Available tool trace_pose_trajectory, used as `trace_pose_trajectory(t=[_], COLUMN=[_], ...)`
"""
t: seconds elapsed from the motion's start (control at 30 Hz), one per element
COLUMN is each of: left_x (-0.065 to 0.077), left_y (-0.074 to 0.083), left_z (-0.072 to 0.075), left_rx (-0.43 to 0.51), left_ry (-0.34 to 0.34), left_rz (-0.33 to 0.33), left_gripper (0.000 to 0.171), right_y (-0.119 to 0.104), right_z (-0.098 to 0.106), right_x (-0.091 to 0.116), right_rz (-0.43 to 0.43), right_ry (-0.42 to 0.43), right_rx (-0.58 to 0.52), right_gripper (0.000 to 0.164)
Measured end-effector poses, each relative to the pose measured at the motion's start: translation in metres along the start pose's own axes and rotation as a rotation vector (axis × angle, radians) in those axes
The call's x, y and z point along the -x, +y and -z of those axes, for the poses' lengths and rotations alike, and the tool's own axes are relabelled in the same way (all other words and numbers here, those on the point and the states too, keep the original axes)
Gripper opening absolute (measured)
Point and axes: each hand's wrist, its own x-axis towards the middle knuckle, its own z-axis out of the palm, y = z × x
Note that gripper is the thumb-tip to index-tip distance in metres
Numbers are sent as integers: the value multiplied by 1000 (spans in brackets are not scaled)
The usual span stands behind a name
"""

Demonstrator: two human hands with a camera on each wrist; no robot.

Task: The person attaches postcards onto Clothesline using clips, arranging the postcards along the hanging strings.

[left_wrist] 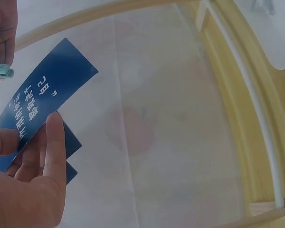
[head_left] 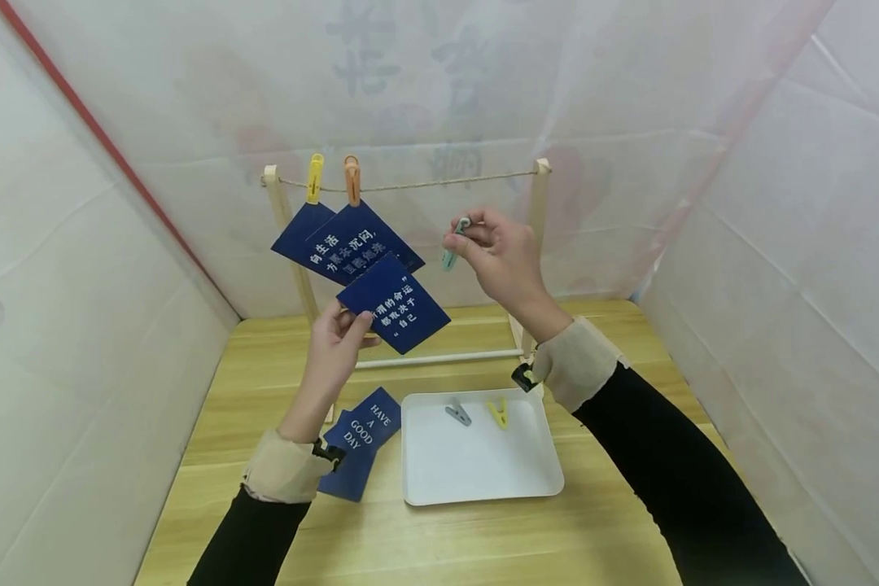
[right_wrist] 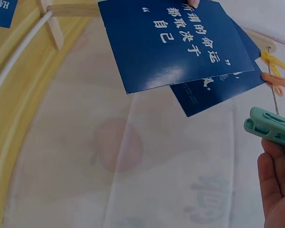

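My left hand (head_left: pixel 340 334) pinches a dark blue card (head_left: pixel 395 305) with white writing by its left corner, in front of the hanging cards. Between thumb and fingers my right hand (head_left: pixel 509 252) holds a mint green clothespin (head_left: pixel 450 254), right of that card and just below the twine (head_left: pixel 439 182). In the right wrist view the clothespin (right_wrist: pixel 270 127) shows large beside the fingers. Two blue cards hang from the twine: one under a yellow clothespin (head_left: pixel 315 179), the other (head_left: pixel 366 240) under an orange clothespin (head_left: pixel 352 181), overlapping the first.
A wooden frame (head_left: pixel 538 199) carries the twine, with a white rod (head_left: pixel 447 358) low across it. On the table (head_left: pixel 483 545) stands a white tray (head_left: pixel 483 472) holding a grey clothespin (head_left: pixel 458 414) and a yellow one (head_left: pixel 498 413). Blue cards (head_left: pixel 359 439) lie left of the tray.
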Motion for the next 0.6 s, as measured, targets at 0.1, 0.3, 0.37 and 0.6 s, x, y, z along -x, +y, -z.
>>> trace_pose_trajectory(t=[0.1, 0.3, 0.37, 0.6], left_x=[-5, -15, -19, -28], left_y=[4, 9, 12, 23], left_z=[1, -1, -2, -5], left_rx=[-3, -11, -10, 0], left_ry=[10, 23, 26, 31], left_rz=[-17, -44, -57, -64], left_gripper=[35, 33, 32, 33], right_y=[-4, -11, -15, -37], right_z=[-1, -2, -2, -4], right_x=[-8, -23, -29, -46], right_rz=[3, 10, 13, 23], right_ry=[2, 5, 11, 35], right_rx=[1, 9, 21, 11], right_gripper=[19, 21, 22, 23])
